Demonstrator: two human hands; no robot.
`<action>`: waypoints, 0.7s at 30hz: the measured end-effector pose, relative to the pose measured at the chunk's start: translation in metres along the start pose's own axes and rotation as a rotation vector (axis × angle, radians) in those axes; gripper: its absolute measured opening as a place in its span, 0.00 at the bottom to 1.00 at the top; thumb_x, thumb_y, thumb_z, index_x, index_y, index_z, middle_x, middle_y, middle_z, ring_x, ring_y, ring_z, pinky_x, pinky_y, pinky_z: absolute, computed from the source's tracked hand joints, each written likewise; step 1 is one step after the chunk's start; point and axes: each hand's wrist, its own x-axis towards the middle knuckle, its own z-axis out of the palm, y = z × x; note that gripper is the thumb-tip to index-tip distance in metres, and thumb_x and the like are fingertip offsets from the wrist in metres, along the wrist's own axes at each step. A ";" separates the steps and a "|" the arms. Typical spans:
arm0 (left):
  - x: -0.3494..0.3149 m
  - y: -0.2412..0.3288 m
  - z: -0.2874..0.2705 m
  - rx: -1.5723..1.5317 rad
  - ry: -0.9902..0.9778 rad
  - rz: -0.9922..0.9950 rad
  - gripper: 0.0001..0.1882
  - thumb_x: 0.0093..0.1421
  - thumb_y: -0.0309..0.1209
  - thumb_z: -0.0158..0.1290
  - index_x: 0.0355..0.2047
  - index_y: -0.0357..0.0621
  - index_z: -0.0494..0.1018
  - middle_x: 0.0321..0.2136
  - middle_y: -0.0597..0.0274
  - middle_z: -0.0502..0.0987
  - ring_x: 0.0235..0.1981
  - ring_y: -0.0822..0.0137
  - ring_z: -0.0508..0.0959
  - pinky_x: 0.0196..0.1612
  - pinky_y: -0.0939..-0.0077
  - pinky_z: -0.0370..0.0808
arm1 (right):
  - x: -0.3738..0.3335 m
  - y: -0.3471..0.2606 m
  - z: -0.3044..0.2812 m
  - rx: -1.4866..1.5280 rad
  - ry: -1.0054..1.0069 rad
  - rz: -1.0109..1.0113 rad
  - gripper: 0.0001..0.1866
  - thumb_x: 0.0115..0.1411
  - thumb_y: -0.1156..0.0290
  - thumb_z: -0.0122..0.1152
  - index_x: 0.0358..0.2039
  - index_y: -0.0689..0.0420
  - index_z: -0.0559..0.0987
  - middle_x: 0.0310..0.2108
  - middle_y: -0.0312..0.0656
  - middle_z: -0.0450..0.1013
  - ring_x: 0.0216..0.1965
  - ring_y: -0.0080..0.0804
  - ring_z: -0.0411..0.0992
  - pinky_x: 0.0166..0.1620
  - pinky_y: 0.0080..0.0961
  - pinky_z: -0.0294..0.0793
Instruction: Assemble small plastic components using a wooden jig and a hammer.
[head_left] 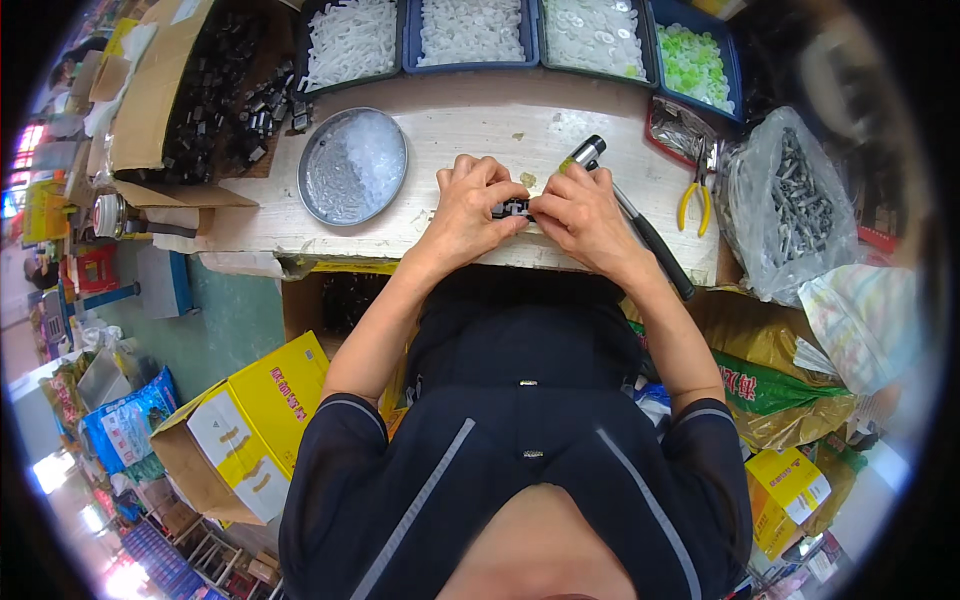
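Near the front edge of the white workbench [450,130], both hands meet over a small black part with light metallic bits [511,209]. My left hand [468,212] grips its left side between thumb and fingers. At its right end, my right hand [578,215] is closed in a pinch; what lies between those fingertips is too small to make out. A hammer [655,243] with a black handle and metal head lies just beyond and beside my right hand, partly covered by it. To the left sits a round metal dish [303,170] of small clear and whitish pieces.
Bins of white plastic parts [470,30] and green ones [693,65] line the back. A carton of black parts [150,95] stands at the left. Yellow-handled pliers [695,205], a red-rimmed tray [680,130] and a clear bag of metal-and-black parts [795,205] are at the right.
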 end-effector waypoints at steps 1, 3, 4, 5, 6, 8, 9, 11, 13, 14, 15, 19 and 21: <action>0.001 0.001 0.000 0.002 -0.001 -0.001 0.16 0.39 0.31 0.62 0.32 0.48 0.76 0.33 0.65 0.70 0.40 0.64 0.65 0.43 0.69 0.56 | 0.001 0.000 -0.001 -0.001 -0.019 0.002 0.04 0.46 0.71 0.59 0.26 0.52 0.77 0.25 0.33 0.66 0.33 0.31 0.63 0.36 0.31 0.55; 0.002 0.002 -0.001 0.014 -0.023 -0.005 0.15 0.39 0.30 0.61 0.32 0.48 0.76 0.32 0.64 0.70 0.40 0.64 0.65 0.43 0.69 0.56 | 0.000 0.001 -0.004 0.008 -0.029 0.016 0.05 0.46 0.72 0.59 0.27 0.53 0.77 0.26 0.33 0.66 0.34 0.31 0.63 0.37 0.30 0.55; 0.003 0.002 -0.001 0.016 -0.023 -0.008 0.15 0.39 0.30 0.61 0.32 0.48 0.76 0.32 0.64 0.70 0.40 0.64 0.65 0.43 0.69 0.56 | 0.000 0.001 -0.005 0.014 -0.040 0.031 0.06 0.46 0.73 0.59 0.28 0.54 0.77 0.27 0.34 0.66 0.35 0.30 0.63 0.38 0.30 0.55; 0.004 0.003 -0.002 0.017 -0.028 -0.014 0.15 0.39 0.30 0.61 0.31 0.47 0.76 0.32 0.63 0.70 0.40 0.64 0.65 0.42 0.69 0.56 | 0.000 0.000 -0.006 0.017 -0.040 0.028 0.06 0.46 0.73 0.59 0.28 0.54 0.77 0.27 0.34 0.66 0.35 0.30 0.63 0.38 0.30 0.55; 0.005 0.003 -0.002 0.018 -0.034 -0.020 0.14 0.39 0.30 0.61 0.30 0.47 0.76 0.32 0.63 0.70 0.40 0.64 0.65 0.42 0.68 0.56 | 0.000 -0.001 -0.007 0.020 -0.040 0.023 0.07 0.46 0.73 0.59 0.29 0.54 0.77 0.27 0.34 0.66 0.35 0.31 0.63 0.38 0.30 0.55; 0.007 0.005 -0.002 0.041 -0.051 -0.031 0.13 0.39 0.30 0.60 0.29 0.47 0.76 0.32 0.63 0.69 0.39 0.63 0.65 0.42 0.68 0.56 | -0.001 0.000 -0.006 0.024 -0.037 0.016 0.07 0.46 0.74 0.59 0.29 0.54 0.77 0.27 0.35 0.67 0.35 0.31 0.63 0.38 0.30 0.55; 0.010 0.006 -0.002 0.059 -0.069 -0.035 0.12 0.40 0.31 0.60 0.28 0.47 0.75 0.31 0.63 0.69 0.39 0.63 0.65 0.42 0.68 0.56 | -0.002 0.002 -0.006 0.040 -0.011 0.014 0.06 0.46 0.73 0.58 0.28 0.53 0.77 0.27 0.34 0.67 0.35 0.31 0.63 0.37 0.30 0.55; 0.016 0.011 -0.005 0.098 -0.103 -0.004 0.11 0.40 0.30 0.60 0.27 0.46 0.75 0.30 0.63 0.69 0.38 0.62 0.65 0.41 0.67 0.56 | -0.005 0.007 -0.013 0.055 0.048 0.035 0.06 0.47 0.73 0.58 0.28 0.52 0.77 0.26 0.33 0.67 0.34 0.31 0.64 0.36 0.30 0.55; 0.023 0.018 -0.009 0.215 -0.161 0.052 0.10 0.40 0.31 0.59 0.25 0.45 0.74 0.29 0.63 0.69 0.37 0.62 0.65 0.41 0.66 0.56 | -0.008 0.020 -0.027 0.031 0.153 0.087 0.05 0.47 0.74 0.58 0.28 0.53 0.77 0.27 0.34 0.68 0.33 0.32 0.64 0.36 0.30 0.55; 0.025 0.022 -0.013 0.292 -0.189 0.086 0.09 0.40 0.31 0.58 0.25 0.44 0.74 0.29 0.63 0.69 0.37 0.61 0.65 0.41 0.66 0.56 | -0.011 0.031 -0.033 -0.013 0.199 0.143 0.06 0.47 0.74 0.58 0.29 0.54 0.77 0.27 0.35 0.68 0.34 0.32 0.65 0.36 0.30 0.56; 0.031 0.030 -0.018 0.404 -0.288 0.074 0.10 0.41 0.32 0.59 0.25 0.44 0.75 0.28 0.62 0.70 0.36 0.61 0.65 0.41 0.66 0.56 | -0.014 0.043 -0.041 -0.060 0.245 0.199 0.06 0.48 0.73 0.58 0.29 0.56 0.77 0.27 0.37 0.68 0.34 0.33 0.65 0.37 0.30 0.56; 0.095 0.047 -0.012 0.345 -0.333 0.215 0.11 0.43 0.35 0.58 0.27 0.45 0.76 0.27 0.61 0.71 0.37 0.58 0.67 0.41 0.63 0.58 | -0.022 0.088 -0.064 -0.518 0.221 0.468 0.06 0.48 0.71 0.57 0.29 0.53 0.78 0.29 0.38 0.70 0.36 0.36 0.67 0.37 0.36 0.60; 0.146 0.059 0.009 0.356 -0.249 0.274 0.10 0.45 0.35 0.57 0.26 0.44 0.75 0.28 0.60 0.72 0.37 0.57 0.68 0.41 0.61 0.59 | -0.022 0.105 -0.065 -0.601 0.188 0.518 0.05 0.45 0.72 0.55 0.25 0.54 0.77 0.28 0.40 0.70 0.36 0.37 0.66 0.38 0.36 0.60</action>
